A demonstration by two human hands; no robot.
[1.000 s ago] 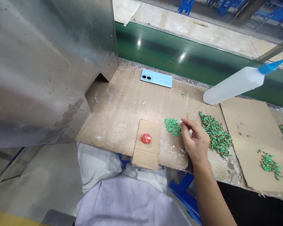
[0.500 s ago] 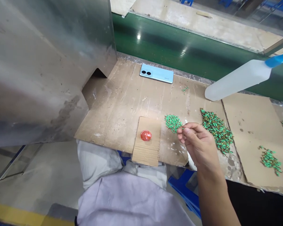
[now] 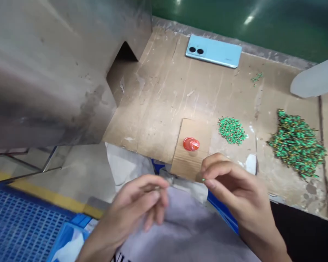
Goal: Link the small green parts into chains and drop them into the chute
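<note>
My right hand (image 3: 235, 189) pinches a tiny green piece (image 3: 203, 179) between thumb and fingertips, just in front of a small cardboard piece (image 3: 191, 163). On that cardboard lies a glossy red blob (image 3: 191, 144). My left hand (image 3: 142, 200) is over my lap, thumb and forefinger brought together; something thin and small shows at its fingertips, too blurred to name. Beyond my right hand is a small pile of green pieces (image 3: 231, 130), and a larger green and gold pile (image 3: 299, 143) lies farther right.
A light blue phone (image 3: 213, 51) lies at the table's back edge. A few green bits (image 3: 257, 78) are right of it, near a white bottle (image 3: 315, 78). A large metal housing (image 3: 57, 80) stands at the left. A blue bin (image 3: 68, 236) is at lower left.
My left hand has come into view from below. My right hand has moved away from the small green pile, down toward my lap, holding a green piece. The view has tilted down and closer.
</note>
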